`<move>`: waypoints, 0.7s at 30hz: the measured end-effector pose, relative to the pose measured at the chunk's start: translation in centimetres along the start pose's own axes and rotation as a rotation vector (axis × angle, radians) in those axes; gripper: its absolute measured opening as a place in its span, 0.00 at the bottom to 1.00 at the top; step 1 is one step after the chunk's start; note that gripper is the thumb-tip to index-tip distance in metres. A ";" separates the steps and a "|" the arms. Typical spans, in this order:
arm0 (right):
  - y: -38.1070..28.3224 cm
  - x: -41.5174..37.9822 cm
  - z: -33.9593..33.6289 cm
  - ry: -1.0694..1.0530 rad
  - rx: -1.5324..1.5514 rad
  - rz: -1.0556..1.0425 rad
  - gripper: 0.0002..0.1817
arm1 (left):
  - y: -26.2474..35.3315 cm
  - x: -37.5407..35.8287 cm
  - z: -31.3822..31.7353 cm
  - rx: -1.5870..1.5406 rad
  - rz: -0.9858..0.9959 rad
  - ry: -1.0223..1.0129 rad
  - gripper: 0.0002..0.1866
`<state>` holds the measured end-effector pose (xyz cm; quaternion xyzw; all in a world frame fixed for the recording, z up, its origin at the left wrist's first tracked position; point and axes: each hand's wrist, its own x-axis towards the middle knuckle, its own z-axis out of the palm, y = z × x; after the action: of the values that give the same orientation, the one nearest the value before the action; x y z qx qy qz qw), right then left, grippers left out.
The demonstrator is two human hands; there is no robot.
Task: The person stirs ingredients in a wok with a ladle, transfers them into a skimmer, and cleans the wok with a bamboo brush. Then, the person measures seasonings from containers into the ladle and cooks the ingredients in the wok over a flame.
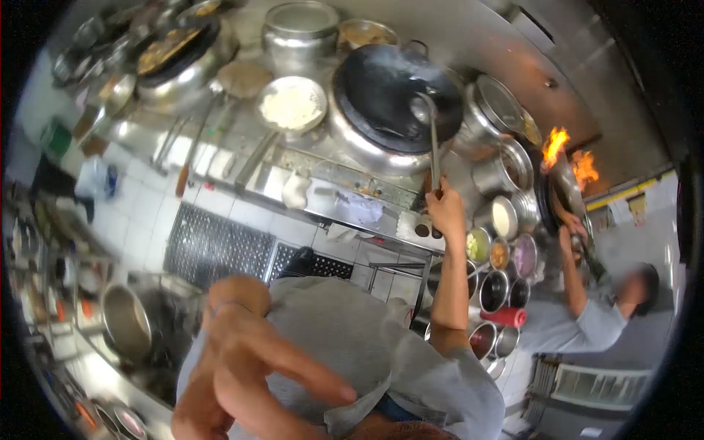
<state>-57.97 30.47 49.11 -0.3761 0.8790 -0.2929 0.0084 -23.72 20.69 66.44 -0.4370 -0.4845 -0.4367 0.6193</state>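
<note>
My right hand (447, 210) is wrapped round the long handle of a metal ladle (433, 143). The ladle's bowl rests inside a dark, steaming wok (374, 92) on the stove. Close to the camera, at the lower left, is my left hand (249, 359); its fingers are stretched out and apart in front of my grey top, and nothing shows in them. Left of the wok sits a long-handled round pan or strainer (292, 105) filled with white food.
Lidded pots (301, 26) stand behind. Right of my arm are several ingredient containers (499, 255) and a red bottle (504, 317). A co-worker (587, 315) works at a wok with flames (557, 147). Perforated mats (220, 242) lie on the tiled floor.
</note>
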 end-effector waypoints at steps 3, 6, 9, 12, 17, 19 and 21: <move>-0.7 3.3 -0.7 -0.299 0.316 0.056 0.24 | 2.2 -0.4 0.8 -0.009 -0.080 -0.141 0.06; -0.3 9.9 1.2 -0.415 0.492 0.245 0.22 | 2.5 1.4 3.7 0.128 -0.086 -0.038 0.07; 0.4 12.0 5.2 -0.054 0.014 0.021 0.18 | 6.2 1.7 6.5 0.228 -0.314 0.014 0.13; -1.2 7.2 5.0 0.126 -0.224 0.086 0.14 | 8.4 2.4 5.8 0.292 -0.540 -0.093 0.17; -0.7 4.5 0.0 -0.274 0.169 0.088 0.17 | 7.0 2.1 2.8 0.464 -0.093 -0.072 0.11; 0.0 6.4 -0.4 -0.391 0.559 0.249 0.22 | 7.7 2.3 0.7 0.309 -0.087 -0.021 0.07; 0.6 8.2 1.5 -0.252 0.321 0.216 0.23 | 8.5 2.2 -1.4 0.265 -0.123 -0.006 0.05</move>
<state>-63.90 24.61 49.23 -0.3074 0.8483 -0.3770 0.2090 -14.89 21.07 67.40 -0.3222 -0.5655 -0.4049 0.6422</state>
